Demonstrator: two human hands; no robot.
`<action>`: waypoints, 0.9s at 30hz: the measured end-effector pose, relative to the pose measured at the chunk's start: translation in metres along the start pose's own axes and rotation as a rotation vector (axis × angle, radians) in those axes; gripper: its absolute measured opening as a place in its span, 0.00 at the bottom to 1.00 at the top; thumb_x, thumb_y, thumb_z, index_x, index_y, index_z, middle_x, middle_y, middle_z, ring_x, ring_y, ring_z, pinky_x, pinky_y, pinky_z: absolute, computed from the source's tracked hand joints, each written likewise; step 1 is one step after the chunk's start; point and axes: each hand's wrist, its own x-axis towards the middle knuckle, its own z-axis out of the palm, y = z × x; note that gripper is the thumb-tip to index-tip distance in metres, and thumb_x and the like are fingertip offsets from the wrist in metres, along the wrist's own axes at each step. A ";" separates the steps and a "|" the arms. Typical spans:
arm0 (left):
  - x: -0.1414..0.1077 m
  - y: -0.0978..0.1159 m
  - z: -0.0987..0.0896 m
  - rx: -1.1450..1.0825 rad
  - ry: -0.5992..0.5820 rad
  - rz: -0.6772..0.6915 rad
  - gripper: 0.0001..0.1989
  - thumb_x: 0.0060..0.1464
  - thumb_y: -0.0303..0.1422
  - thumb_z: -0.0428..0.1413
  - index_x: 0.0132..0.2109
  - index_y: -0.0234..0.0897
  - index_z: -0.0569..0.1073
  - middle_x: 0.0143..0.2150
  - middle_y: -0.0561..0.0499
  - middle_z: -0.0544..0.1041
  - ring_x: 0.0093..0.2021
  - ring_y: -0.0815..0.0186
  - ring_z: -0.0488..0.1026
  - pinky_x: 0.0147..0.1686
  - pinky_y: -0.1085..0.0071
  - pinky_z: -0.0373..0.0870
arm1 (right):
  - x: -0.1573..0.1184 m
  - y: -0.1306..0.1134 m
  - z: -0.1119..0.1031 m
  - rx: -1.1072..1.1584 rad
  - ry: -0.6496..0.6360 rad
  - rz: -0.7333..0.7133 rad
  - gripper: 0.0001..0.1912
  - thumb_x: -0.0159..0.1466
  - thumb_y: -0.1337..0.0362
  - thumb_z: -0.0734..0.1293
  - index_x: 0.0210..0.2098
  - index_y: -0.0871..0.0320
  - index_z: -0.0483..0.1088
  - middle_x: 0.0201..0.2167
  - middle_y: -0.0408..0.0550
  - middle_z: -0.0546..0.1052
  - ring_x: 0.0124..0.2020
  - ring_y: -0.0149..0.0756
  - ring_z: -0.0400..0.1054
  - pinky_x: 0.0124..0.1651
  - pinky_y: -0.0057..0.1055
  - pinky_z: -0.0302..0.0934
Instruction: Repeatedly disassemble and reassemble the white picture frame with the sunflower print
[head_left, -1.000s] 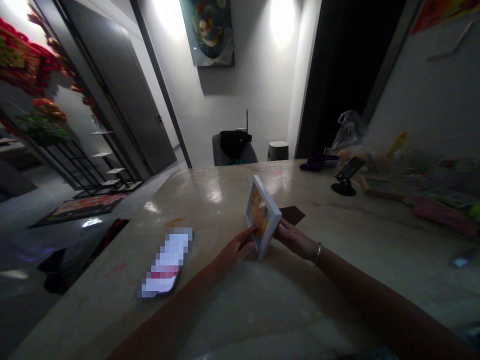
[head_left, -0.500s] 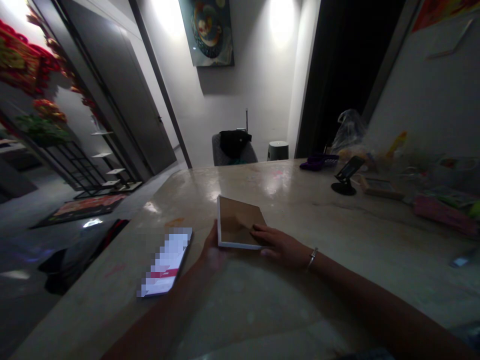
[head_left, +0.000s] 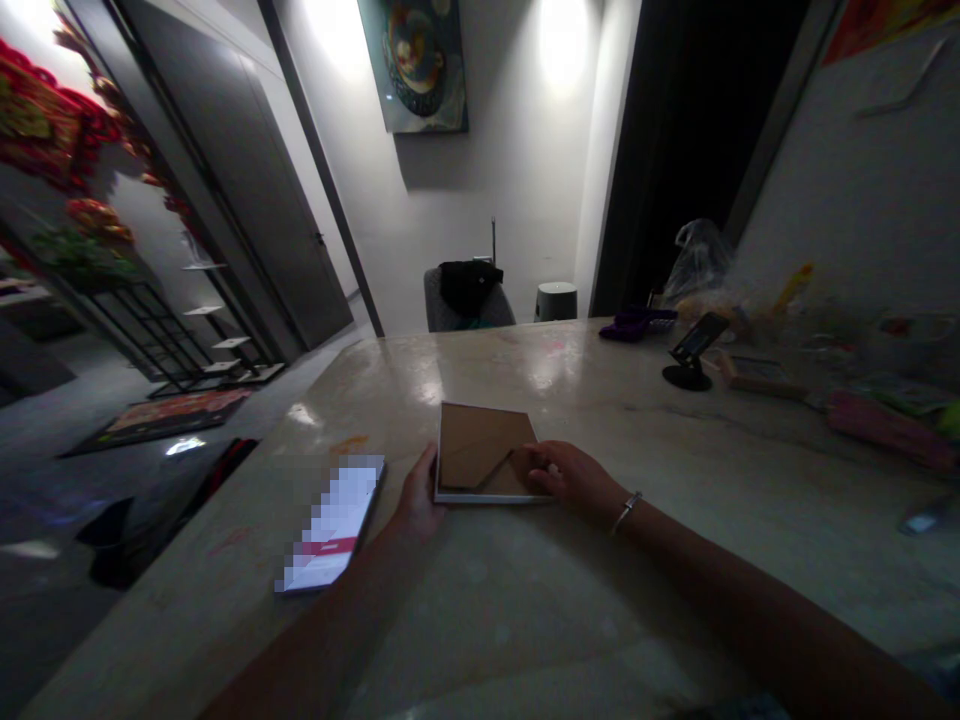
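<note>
A flat, square picture frame lies on the table before me, its brown backing upward and its thin white edge showing. My left hand grips the frame's left side, with the fingertips partly hidden by it. My right hand is closed at the frame's right part, thumb and fingers pinching a brown flap on the backing. The flap's edge stands slightly raised, casting a dark slanting line. A lit phone lies left of the frame, near my left forearm.
The marble-look table extends all around. At the right stand a black phone stand, a wooden frame, a purple item, a plastic bag and a pink packet. A chair is beyond the far edge.
The frame has come down from a tilt to lie flatter on the table. My right fingers have gone from resting on the backing to pinching its flap, which is now lifted.
</note>
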 end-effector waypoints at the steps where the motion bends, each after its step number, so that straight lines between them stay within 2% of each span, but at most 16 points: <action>1: -0.002 0.001 0.002 -0.003 -0.024 -0.020 0.17 0.49 0.41 0.50 0.42 0.35 0.72 0.35 0.48 0.78 0.39 0.58 0.74 0.37 0.63 0.70 | 0.000 0.002 0.001 -0.002 0.024 -0.013 0.20 0.57 0.63 0.63 0.50 0.54 0.64 0.45 0.53 0.71 0.45 0.42 0.64 0.48 0.43 0.58; 2: -0.003 0.001 0.004 0.002 -0.059 -0.115 0.17 0.49 0.41 0.50 0.42 0.35 0.73 0.34 0.48 0.78 0.38 0.58 0.74 0.37 0.63 0.70 | 0.000 0.003 0.001 -0.009 0.042 -0.032 0.22 0.57 0.63 0.64 0.51 0.53 0.63 0.46 0.52 0.70 0.46 0.42 0.64 0.49 0.43 0.58; 5: -0.003 0.000 0.007 0.017 -0.075 -0.222 0.17 0.49 0.39 0.50 0.42 0.33 0.73 0.31 0.46 0.78 0.35 0.57 0.75 0.35 0.61 0.70 | -0.001 0.005 0.002 -0.054 0.048 -0.097 0.26 0.56 0.63 0.64 0.54 0.53 0.60 0.51 0.53 0.66 0.52 0.42 0.59 0.53 0.44 0.54; 10: 0.000 -0.005 0.011 0.069 -0.132 -0.312 0.16 0.48 0.39 0.51 0.41 0.33 0.72 0.31 0.46 0.78 0.34 0.57 0.75 0.33 0.63 0.70 | -0.003 0.001 0.002 -0.051 -0.066 -0.224 0.31 0.56 0.59 0.64 0.57 0.53 0.53 0.60 0.53 0.54 0.60 0.44 0.47 0.57 0.47 0.48; 12: 0.000 -0.007 0.011 0.075 -0.176 -0.307 0.15 0.48 0.38 0.52 0.41 0.34 0.72 0.33 0.46 0.78 0.35 0.59 0.75 0.34 0.64 0.70 | -0.002 -0.001 0.002 -0.042 -0.116 -0.260 0.32 0.56 0.57 0.64 0.58 0.53 0.53 0.60 0.53 0.54 0.61 0.44 0.45 0.58 0.48 0.46; 16: -0.002 -0.011 0.010 0.053 -0.177 -0.295 0.13 0.48 0.34 0.53 0.40 0.33 0.73 0.33 0.47 0.78 0.36 0.60 0.74 0.36 0.66 0.69 | 0.000 -0.004 0.001 -0.061 -0.155 -0.215 0.29 0.58 0.57 0.62 0.57 0.55 0.54 0.56 0.54 0.61 0.59 0.44 0.51 0.58 0.47 0.47; 22: 0.005 -0.015 0.007 -0.004 -0.163 -0.243 0.11 0.49 0.32 0.51 0.39 0.33 0.73 0.32 0.48 0.78 0.36 0.60 0.74 0.36 0.66 0.69 | 0.004 -0.008 -0.006 -0.167 -0.145 -0.124 0.24 0.60 0.65 0.59 0.56 0.57 0.56 0.52 0.55 0.66 0.52 0.42 0.61 0.52 0.41 0.57; 24: 0.007 -0.016 0.006 -0.003 -0.185 -0.256 0.12 0.48 0.31 0.53 0.40 0.30 0.73 0.33 0.46 0.78 0.37 0.59 0.74 0.37 0.66 0.68 | 0.003 -0.008 -0.006 -0.191 -0.107 -0.108 0.23 0.60 0.69 0.57 0.56 0.58 0.55 0.52 0.55 0.67 0.50 0.40 0.63 0.49 0.38 0.59; 27: 0.005 -0.018 0.006 0.021 -0.216 -0.239 0.15 0.46 0.29 0.55 0.43 0.31 0.71 0.36 0.46 0.78 0.39 0.59 0.74 0.39 0.66 0.68 | 0.003 -0.004 -0.003 -0.198 0.021 -0.016 0.24 0.58 0.74 0.55 0.55 0.61 0.55 0.50 0.55 0.68 0.45 0.38 0.66 0.45 0.35 0.62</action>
